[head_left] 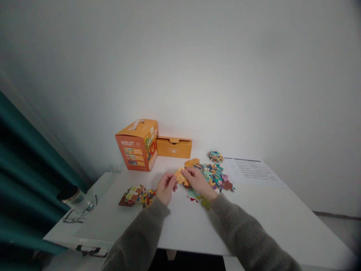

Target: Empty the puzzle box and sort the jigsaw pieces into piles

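Note:
Above the table's middle, yellow-orange puzzle pieces (180,177) are between my two hands. My right hand (199,182) grips them with the thumb across the top. At their left edge, my left hand (166,187) has its fingers pinched together; its fingertips partly hide what they hold. Right behind my right hand spreads a heap of loose puzzle pieces (214,175) in teal, purple and brown, with other orange pieces (192,162) at its far left. Green pieces (205,203) lie under my right wrist. Left of my left hand is a pile of puzzle pieces (135,194) in brown, green and yellow.
An orange puzzle box (137,145) and a lower orange carton (175,148) stand near the wall. A small round pile of pieces (215,156) sits at the back, beside printed sheets (251,170). At left are a glass jar with dark lid (77,199) and eyeglasses (73,218).

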The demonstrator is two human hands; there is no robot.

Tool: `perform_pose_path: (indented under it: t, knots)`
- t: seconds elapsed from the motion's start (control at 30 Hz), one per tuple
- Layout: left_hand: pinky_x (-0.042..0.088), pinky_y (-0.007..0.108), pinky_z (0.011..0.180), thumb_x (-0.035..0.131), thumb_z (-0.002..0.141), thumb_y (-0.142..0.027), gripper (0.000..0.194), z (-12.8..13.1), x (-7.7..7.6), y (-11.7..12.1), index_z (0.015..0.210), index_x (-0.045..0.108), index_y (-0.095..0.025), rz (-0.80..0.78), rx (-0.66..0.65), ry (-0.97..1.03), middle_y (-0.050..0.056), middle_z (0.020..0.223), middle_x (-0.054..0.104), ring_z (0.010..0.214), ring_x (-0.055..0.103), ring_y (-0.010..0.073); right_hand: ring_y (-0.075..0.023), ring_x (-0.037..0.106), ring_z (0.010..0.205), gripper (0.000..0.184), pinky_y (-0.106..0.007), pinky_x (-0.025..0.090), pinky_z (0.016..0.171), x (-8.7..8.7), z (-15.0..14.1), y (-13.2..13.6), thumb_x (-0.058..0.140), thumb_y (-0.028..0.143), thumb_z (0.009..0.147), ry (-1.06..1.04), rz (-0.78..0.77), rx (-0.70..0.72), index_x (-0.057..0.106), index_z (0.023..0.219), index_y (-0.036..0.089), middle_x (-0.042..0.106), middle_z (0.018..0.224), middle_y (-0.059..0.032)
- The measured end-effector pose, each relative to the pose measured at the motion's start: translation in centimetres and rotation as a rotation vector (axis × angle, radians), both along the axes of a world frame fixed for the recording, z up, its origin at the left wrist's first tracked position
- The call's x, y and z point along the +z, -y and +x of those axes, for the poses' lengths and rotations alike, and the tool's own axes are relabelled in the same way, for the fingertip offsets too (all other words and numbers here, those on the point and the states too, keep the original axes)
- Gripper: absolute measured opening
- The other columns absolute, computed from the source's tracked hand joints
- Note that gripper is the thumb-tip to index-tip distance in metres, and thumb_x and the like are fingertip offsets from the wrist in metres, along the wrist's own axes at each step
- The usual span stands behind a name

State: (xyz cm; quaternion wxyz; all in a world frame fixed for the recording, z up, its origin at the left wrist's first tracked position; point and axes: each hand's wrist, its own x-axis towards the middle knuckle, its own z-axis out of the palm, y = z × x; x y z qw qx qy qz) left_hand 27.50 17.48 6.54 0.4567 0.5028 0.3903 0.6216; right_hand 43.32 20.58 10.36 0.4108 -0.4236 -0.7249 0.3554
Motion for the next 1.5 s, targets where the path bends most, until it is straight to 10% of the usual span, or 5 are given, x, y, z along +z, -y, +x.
perform_pose_path:
  t: [0.37,0.57,0.8,1.07,1.5]
  knots:
    - [0.037,0.02,0.045,0.065,0.081,-0.053,0.039,-0.1,-0.2,-0.3,0.075,0.048,-0.019,-0.076,-0.044,0.119,-0.008,0.049,0.049,0.041,0.045,0.0066,-0.0122,0.047,0.047,0.04,-0.023,0.035,0.047,-1.9,1.2,0.8,0.05,0.059,0.091,-0.155,-0.14,-0.013,0.051,0.076,0.021,0.05,0.056,0.0048]
    - [0.046,0.024,0.047,0.072,0.076,-0.054,0.043,-0.1,-0.2,-0.4,0.081,0.05,-0.017,-0.071,-0.038,0.234,-0.004,0.058,0.059,0.046,0.055,0.0095,-0.0193,0.055,0.072,0.035,-0.03,0.041,0.07,-1.6,4.7,-0.2,0.044,0.042,0.097,0.313,0.294,-0.423,0.069,0.092,0.018,0.062,0.079,-0.006]
    - [0.057,0.033,0.065,0.075,0.074,-0.049,0.04,0.2,0.0,0.0,0.085,0.053,-0.017,-0.013,-0.053,0.223,0.002,0.074,0.07,0.061,0.067,0.0149,-0.0288,0.051,0.103,0.034,-0.042,0.039,0.091,-1.6,5.4,0.1,0.046,0.021,0.089,0.537,0.33,-0.538,0.069,0.115,0.02,0.058,0.103,-0.0136]
    - [0.055,0.029,0.065,0.079,0.071,-0.04,0.032,0.4,0.8,0.7,0.078,0.06,-0.015,-0.014,-0.129,0.071,0.003,0.07,0.068,0.063,0.064,0.0142,-0.0136,0.047,0.05,0.035,-0.026,0.039,0.048,-0.8,2.3,1.9,0.047,0.049,0.094,-0.306,-0.179,0.0,0.059,0.114,0.023,0.053,0.064,0.0021]
    - [0.044,0.021,0.054,0.064,0.084,-0.038,0.027,0.6,-0.8,0.3,0.099,0.055,-0.017,0.052,-0.116,-0.046,-0.001,0.072,0.062,0.059,0.055,0.0098,-0.0117,0.045,0.056,0.035,-0.023,0.038,0.052,-1.0,3.2,2.0,0.052,0.039,0.091,-0.013,-0.062,0.174,0.062,0.12,0.022,0.051,0.068,0.0028]
